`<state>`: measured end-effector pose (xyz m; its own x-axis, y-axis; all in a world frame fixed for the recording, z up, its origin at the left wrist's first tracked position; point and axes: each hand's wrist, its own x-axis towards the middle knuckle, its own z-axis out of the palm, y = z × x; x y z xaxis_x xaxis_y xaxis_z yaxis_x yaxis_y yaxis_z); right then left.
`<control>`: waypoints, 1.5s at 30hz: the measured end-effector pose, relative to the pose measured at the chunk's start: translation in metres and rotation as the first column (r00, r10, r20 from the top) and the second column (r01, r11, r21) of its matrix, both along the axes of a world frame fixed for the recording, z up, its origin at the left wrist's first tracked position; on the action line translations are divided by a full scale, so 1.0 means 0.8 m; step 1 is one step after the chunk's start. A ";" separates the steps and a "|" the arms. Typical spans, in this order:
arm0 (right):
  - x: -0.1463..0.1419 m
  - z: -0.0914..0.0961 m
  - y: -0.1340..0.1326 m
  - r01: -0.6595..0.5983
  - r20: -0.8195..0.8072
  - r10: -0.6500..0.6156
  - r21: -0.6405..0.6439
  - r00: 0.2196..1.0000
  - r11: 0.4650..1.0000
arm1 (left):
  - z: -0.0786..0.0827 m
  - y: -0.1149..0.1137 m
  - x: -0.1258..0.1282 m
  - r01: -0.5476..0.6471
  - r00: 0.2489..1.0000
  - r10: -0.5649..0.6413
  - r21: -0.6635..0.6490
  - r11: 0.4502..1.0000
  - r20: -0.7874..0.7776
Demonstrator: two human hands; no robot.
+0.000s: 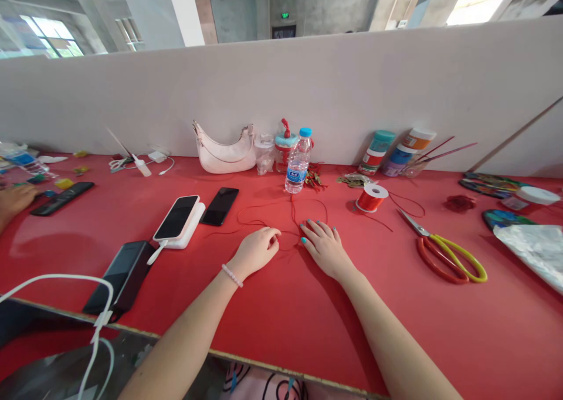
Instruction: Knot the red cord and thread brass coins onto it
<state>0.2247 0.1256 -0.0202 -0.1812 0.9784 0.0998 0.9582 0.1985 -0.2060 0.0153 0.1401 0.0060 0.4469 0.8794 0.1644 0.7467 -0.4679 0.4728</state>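
Note:
My left hand, with a beaded bracelet at the wrist, is closed on the red table with thumb and fingertips together. A bit of thin red cord shows at those fingertips. My right hand lies flat beside it, fingers apart and nails painted teal, over part of the cord. Loops of the cord spread between and beyond both hands, one strand reaching the base of a water bottle. To the right stand a spool of red cord and open-bladed scissors with red and yellow handles.
At left lie a black phone, a white phone on a power bank, and a black box near a white cable. A white handbag and paint jars stand by the partition. Another person's hand is far left.

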 end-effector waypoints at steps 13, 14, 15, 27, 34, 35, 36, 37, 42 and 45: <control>0.017 0.001 0.008 0.154 -0.090 -0.142 0.144 0.986 0.978 | 0.000 -0.001 -0.001 0.008 1.000 -0.008 -0.005 1.000 0.010; 0.018 -0.001 0.009 0.164 -0.099 -0.150 0.144 0.984 0.976 | 0.000 -0.001 -0.002 0.008 1.000 -0.008 -0.005 1.000 0.006; 0.019 -0.003 0.010 0.174 -0.110 -0.159 0.145 0.981 0.974 | 0.001 -0.001 -0.002 0.009 1.000 -0.009 -0.006 1.000 0.004; 0.019 -0.019 0.012 0.167 -0.119 -0.146 0.184 0.982 0.969 | 0.001 0.000 -0.001 0.020 1.000 -0.020 -0.008 1.000 -0.009; 0.017 -0.014 0.012 0.176 -0.163 -0.145 0.194 0.976 0.965 | 0.001 0.000 -0.002 0.020 0.999 -0.021 -0.017 1.000 -0.027; 0.017 -0.013 0.012 0.176 -0.153 -0.148 0.186 0.977 0.967 | 0.001 0.000 -0.002 0.022 0.999 -0.022 -0.015 1.000 -0.027; 0.017 -0.011 0.012 0.174 -0.141 -0.150 0.176 0.979 0.969 | 0.001 0.000 -0.002 0.023 0.999 -0.023 -0.011 1.000 -0.026; 0.017 -0.010 0.012 0.172 -0.133 -0.151 0.166 0.980 0.971 | 0.001 -0.001 -0.002 0.025 0.999 -0.025 -0.008 1.000 -0.024; 0.019 -0.007 0.011 0.182 -0.135 -0.164 0.137 0.977 0.974 | 0.002 -0.001 -0.002 0.030 0.999 -0.030 -0.007 1.000 -0.026; 0.020 -0.008 0.012 0.195 -0.125 -0.181 0.113 0.976 0.974 | 0.002 -0.001 -0.002 0.027 0.999 -0.028 -0.010 1.000 -0.034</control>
<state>0.2405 0.1352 -0.0268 0.0241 0.9724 0.2321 0.9526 0.0481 -0.3004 0.0138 0.1393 0.0076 0.4762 0.8682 0.1398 0.7497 -0.4839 0.4515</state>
